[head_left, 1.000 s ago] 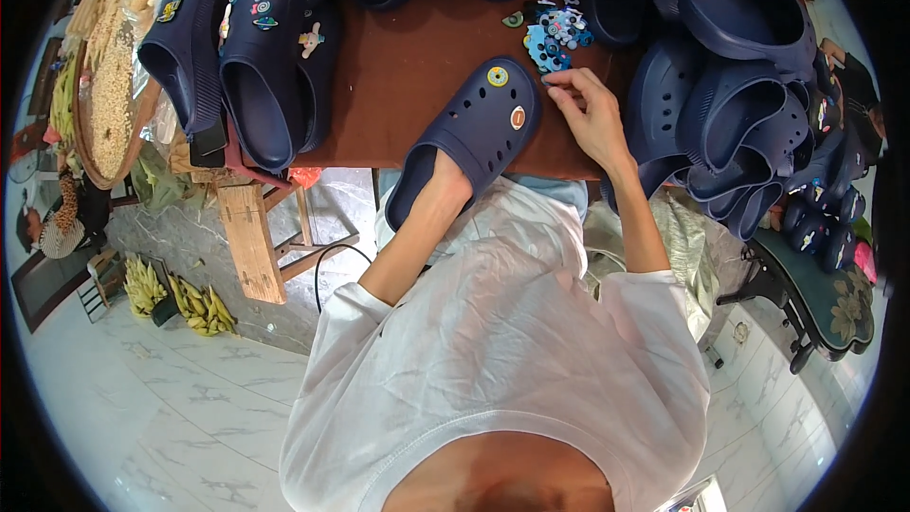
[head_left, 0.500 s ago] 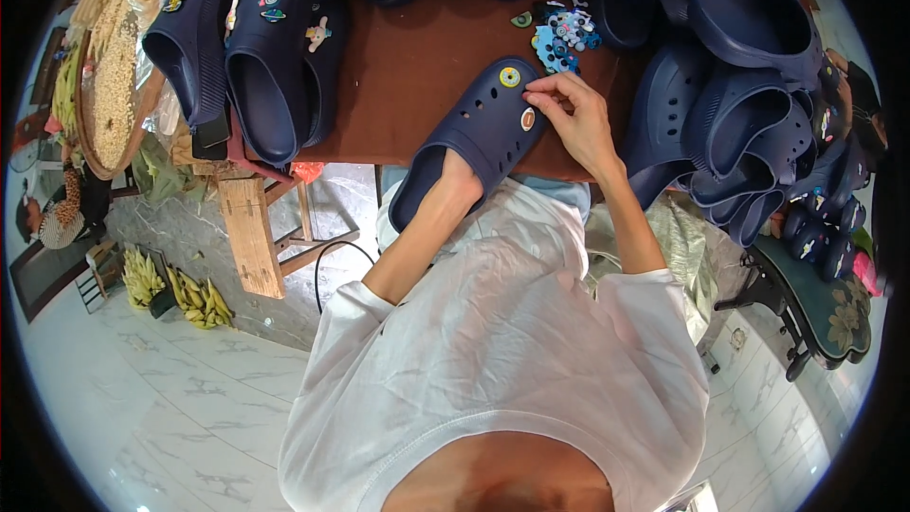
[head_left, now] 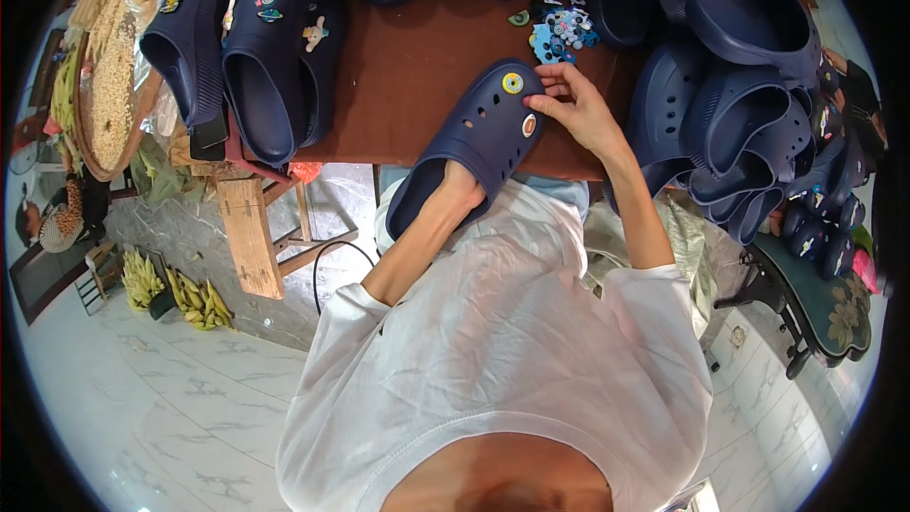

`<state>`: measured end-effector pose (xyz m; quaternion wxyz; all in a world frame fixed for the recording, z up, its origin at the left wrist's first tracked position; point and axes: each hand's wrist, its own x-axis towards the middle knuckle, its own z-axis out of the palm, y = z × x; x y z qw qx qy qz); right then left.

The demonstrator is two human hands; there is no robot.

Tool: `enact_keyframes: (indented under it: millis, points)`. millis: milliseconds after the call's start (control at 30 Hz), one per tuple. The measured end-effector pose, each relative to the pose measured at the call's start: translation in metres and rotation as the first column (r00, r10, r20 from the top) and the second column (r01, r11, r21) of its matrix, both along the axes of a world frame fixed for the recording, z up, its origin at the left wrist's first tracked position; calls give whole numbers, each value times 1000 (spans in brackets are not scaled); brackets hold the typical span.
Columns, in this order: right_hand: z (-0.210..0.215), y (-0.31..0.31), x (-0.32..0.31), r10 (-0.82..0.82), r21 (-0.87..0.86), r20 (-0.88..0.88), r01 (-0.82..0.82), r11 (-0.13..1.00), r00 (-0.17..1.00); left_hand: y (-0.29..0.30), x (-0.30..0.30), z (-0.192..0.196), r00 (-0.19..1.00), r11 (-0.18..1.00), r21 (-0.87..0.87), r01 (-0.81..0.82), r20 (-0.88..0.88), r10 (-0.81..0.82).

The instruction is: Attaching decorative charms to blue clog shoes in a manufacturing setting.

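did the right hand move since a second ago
Yes. The right hand slid from near the charm pile down to the orange charm on the clog.

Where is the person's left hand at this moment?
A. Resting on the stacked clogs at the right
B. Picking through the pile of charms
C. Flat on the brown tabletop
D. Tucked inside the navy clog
D: the left hand goes into the opening of the navy clog, its fingers hidden inside.

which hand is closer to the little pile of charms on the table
Right. The right hand sits at the toe of the navy clog, just below the pile of charms. The left hand is tucked into the clog's opening, farther back toward the body.
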<state>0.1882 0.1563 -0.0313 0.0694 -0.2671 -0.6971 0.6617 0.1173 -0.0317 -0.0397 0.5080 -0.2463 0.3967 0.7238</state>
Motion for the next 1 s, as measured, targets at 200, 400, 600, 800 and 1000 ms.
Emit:
enact_keyframes:
  millis: [200,400,600,800,1000]
  points:
    - [0,8,-1,118,-186,66,-104,977,991,-3,0,-7,1000,1000,-6,14,-8,-14]
    - [0,11,-5,172,-182,114,-150,972,978,-4,-3,-6,998,998,-12,59,-29,-60]
    - [-5,2,-4,137,-30,147,-134,991,980,-4,-2,-9,993,996,-22,89,-82,-90]
    - [-5,-17,0,29,12,92,-30,999,995,1,-2,3,998,998,-39,49,-36,-50]
    - [-14,-2,10,19,-240,-19,-23,971,1000,5,-5,6,1000,999,-32,-4,19,4]
